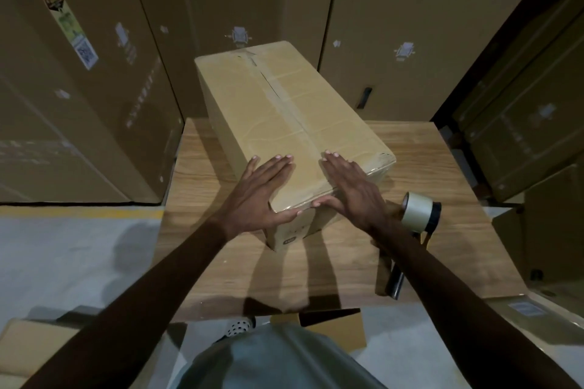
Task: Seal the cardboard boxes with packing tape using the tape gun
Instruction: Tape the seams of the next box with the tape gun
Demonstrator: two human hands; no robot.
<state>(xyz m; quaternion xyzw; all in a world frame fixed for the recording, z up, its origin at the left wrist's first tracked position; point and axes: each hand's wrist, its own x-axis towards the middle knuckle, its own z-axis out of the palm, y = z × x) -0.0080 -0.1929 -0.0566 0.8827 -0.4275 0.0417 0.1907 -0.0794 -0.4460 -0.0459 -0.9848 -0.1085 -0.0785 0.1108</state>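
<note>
Cardboard box (pixel 294 133) sits taped on the tabletop (pixel 316 268); left hand (pixel 262 189) and right hand (pixel 350 186) press flat, fingers spread, smoothing. Tape gun (pixel 417 215) lies beside the right wrist; probably needed next.

Printed marks on the cartons, none clear enough to read

The tall carton (pixel 72 79) at the left carries a long sticker (pixel 68 25) with a round emblem at the top, a green panel under it and a square code at the bottom; its wording is too blurred to make out. Pale printed lines run down the same carton's side, unreadable. Small white handling symbols (pixel 239 36) stand on the cartons behind. The box (pixel 284 110) on the table has a small dark oval mark (pixel 289 241) on its near end, too small to read. A pale label (pixel 523 308) at the lower right is also illegible.
</note>
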